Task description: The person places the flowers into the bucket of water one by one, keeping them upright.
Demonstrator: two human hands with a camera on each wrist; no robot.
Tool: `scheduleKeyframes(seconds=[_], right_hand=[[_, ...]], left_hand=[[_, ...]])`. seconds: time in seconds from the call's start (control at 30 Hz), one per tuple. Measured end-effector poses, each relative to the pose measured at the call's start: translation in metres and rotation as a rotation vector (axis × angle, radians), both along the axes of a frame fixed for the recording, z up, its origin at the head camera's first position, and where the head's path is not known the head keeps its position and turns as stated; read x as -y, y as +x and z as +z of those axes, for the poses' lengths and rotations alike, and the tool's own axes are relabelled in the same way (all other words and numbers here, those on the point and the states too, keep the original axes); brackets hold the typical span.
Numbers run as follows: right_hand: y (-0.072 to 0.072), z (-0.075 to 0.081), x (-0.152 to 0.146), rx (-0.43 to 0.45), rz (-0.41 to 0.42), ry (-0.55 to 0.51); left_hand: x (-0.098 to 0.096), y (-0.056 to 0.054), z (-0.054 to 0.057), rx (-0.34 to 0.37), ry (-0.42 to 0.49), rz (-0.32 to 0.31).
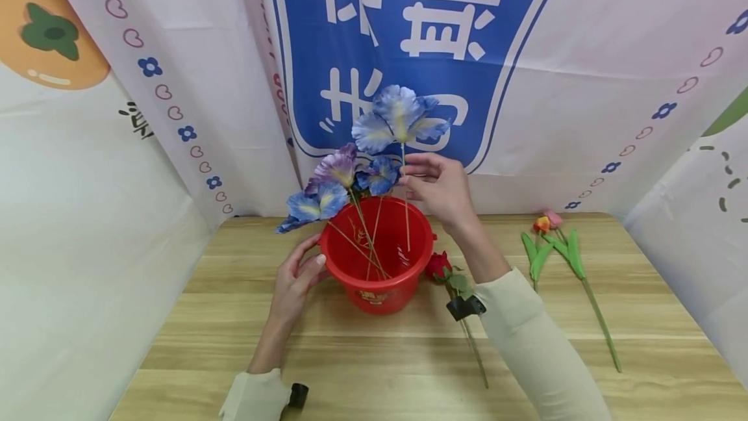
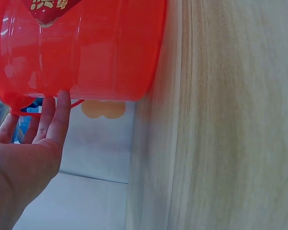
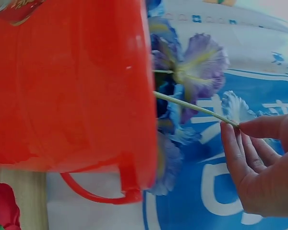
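Note:
A red plastic bucket (image 1: 382, 294) stands upright on the wooden table. My right hand (image 1: 441, 190) pinches the thin stem of a pale blue artificial iris (image 1: 400, 119) just below its bloom. That stem's lower end hangs inside the bucket's mouth. Thumb and index fingertip meet on the stem (image 3: 192, 106) in the right wrist view. A purple iris (image 1: 337, 169), a blue one (image 1: 315, 205) and a darker blue one (image 1: 380, 174) lean over the rim at the back left. At the bucket's left side, my left hand (image 1: 297, 278) touches the wall beside the handle with nearly straight fingers (image 2: 61, 115).
A red rose (image 1: 438, 266) lies just right of the bucket, partly under the right forearm. Farther right are an orange tulip (image 1: 542, 225) and a pink tulip (image 1: 552, 217) with green leaves. A printed cloth (image 1: 537, 128) hangs behind the table.

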State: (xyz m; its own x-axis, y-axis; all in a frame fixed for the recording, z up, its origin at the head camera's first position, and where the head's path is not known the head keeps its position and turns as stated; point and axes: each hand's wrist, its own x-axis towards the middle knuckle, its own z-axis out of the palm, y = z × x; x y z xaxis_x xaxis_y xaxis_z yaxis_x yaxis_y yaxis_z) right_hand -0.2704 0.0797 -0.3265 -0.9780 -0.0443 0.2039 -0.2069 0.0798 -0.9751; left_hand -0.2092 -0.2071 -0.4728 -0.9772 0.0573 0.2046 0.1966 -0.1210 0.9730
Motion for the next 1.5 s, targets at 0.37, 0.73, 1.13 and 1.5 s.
scheduleKeyframes(seconds=[0.37, 0.73, 1.13, 1.5], right_hand=[[-0.022, -0.028, 0.023, 0.01, -0.03, 0.071], [-0.027, -0.043, 0.043, 0.033, -0.046, 0.233], [-0.024, -0.052, 0.051, 0.113, 0.0, 0.276], [-0.019, -0.053, 0.054, 0.129, -0.034, 0.258]], left_hand=[[-0.001, -0.001, 0.0, -0.009, -0.006, 0.004], [-0.001, -0.001, 0.0, -0.005, 0.006, 0.011], [-0.001, 0.001, 0.001, -0.026, 0.013, -0.006], [-0.001, -0.001, -0.001, -0.014, -0.001, 0.002]])
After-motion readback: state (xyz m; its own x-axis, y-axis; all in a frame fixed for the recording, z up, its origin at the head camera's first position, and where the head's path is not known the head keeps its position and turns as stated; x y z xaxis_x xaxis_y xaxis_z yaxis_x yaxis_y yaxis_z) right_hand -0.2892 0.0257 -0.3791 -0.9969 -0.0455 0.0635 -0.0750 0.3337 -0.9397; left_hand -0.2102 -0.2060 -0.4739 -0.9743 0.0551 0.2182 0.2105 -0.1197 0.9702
